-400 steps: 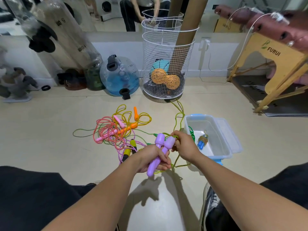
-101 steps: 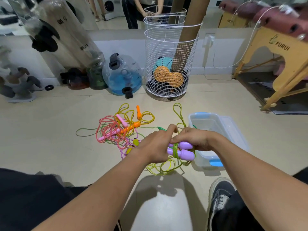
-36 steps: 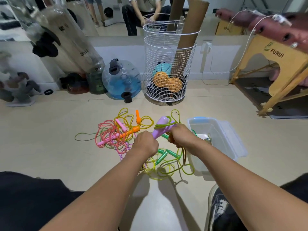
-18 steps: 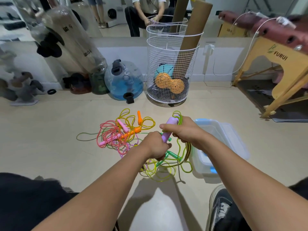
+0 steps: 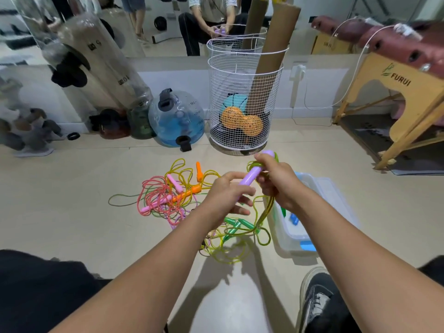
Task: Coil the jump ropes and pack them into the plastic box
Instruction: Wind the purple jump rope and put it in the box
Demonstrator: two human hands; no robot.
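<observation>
The right hand [image 5: 276, 181] gripped the purple handles [image 5: 251, 176]; the left hand [image 5: 225, 193] pinched their lower end. Snug, even wraps would serve best.

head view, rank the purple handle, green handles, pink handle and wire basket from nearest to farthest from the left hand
1. Purple handle: held at the left hand's fingers, with the right hand gripping its upper end.
2. Green handles: on the floor just below the hand.
3. Pink handle: in the rope tangle to the left.
4. Wire basket: far back by the wall.

A gym room: wall mirror [image 5: 168, 25], water weights [image 5: 176, 118], massage table [image 5: 396, 68].
</observation>
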